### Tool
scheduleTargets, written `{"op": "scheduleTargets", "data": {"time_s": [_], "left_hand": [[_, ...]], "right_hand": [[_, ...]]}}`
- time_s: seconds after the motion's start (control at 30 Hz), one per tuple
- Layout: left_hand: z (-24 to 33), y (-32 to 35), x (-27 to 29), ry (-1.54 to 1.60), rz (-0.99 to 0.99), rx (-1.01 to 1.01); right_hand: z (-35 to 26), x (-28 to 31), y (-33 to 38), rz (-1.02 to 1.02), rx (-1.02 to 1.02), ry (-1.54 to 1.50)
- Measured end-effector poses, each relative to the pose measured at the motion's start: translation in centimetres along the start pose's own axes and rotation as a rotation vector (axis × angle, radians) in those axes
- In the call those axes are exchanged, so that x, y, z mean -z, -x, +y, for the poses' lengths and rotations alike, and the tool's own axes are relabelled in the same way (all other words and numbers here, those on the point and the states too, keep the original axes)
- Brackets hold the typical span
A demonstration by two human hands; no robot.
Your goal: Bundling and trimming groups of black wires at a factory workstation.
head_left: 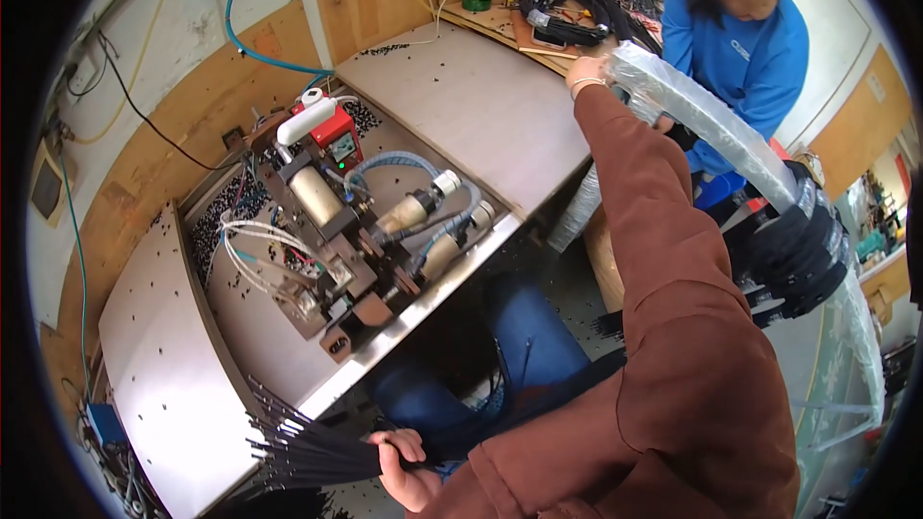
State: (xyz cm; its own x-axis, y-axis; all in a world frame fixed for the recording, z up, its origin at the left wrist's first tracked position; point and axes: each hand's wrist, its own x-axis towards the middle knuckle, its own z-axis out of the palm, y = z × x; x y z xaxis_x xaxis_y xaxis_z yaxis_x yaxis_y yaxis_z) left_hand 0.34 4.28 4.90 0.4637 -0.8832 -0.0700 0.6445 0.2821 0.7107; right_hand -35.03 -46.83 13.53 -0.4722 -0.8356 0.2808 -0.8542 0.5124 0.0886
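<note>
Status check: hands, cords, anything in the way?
Left hand gripping black cord bundle. Right hand at plastic-wrapped bar, grip unclear. Co-worker close beside bar.

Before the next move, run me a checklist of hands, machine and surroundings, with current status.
1. Left hand closed around the black cord bundle: ok.
2. Right hand gripping the plastic-wrapped strip: cannot tell; it is at the strip's end, fingers unclear.
3. Both hands off the machine: ok.
4. Machine safely idle: cannot tell; a green light shows on it.
5. Surfaces free of loose bits: not ok; small black pieces lie scattered.
6. Co-worker away from strip: not ok; right beside it.
</note>
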Motion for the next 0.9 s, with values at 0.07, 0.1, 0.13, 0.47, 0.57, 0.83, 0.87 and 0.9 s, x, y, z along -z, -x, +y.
{"op": "scheduleTargets", "data": {"time_s": [0.07, 0.1, 0.13, 0.47, 0.57, 0.83, 0.87, 0.9], "left_hand": [[-0.1, -0.5, -0.1, -0.009, 0.045, -0.004], [-0.1, -0.9, -0.2, -0.016, 0.074, -0.005], [0.1, -1.4, -0.5, -0.024, 0.085, -0.001], [-0.6, -3.6, -2.3, -0.084, 0.130, 0.055], [-0.4, -3.3, -2.4, -0.099, 0.142, 0.076], [-0.9, -2.9, -1.1, -0.104, 0.141, 0.021], [-0.8, -2.8, -1.1, -0.114, 0.146, 0.018], [-0.7, -2.7, -1.2, -0.123, 0.152, 0.015]], "right_hand": [[-0.5, 0.7, -0.6, -0.063, 0.038, 0.101], [-0.9, 1.3, -0.4, -0.124, 0.082, 0.204], [-1.3, 1.8, -0.2, -0.136, 0.089, 0.207], [0.4, -2.3, -6.7, -0.036, -0.178, -0.008], [-0.2, -2.9, -6.2, 0.032, -0.200, 0.061], [-0.2, -3.2, -5.9, 0.089, -0.182, -0.152], [-0.1, -3.3, -5.9, 0.096, -0.176, -0.179], [-0.2, -3.4, -5.9, 0.102, -0.169, -0.206]]}}
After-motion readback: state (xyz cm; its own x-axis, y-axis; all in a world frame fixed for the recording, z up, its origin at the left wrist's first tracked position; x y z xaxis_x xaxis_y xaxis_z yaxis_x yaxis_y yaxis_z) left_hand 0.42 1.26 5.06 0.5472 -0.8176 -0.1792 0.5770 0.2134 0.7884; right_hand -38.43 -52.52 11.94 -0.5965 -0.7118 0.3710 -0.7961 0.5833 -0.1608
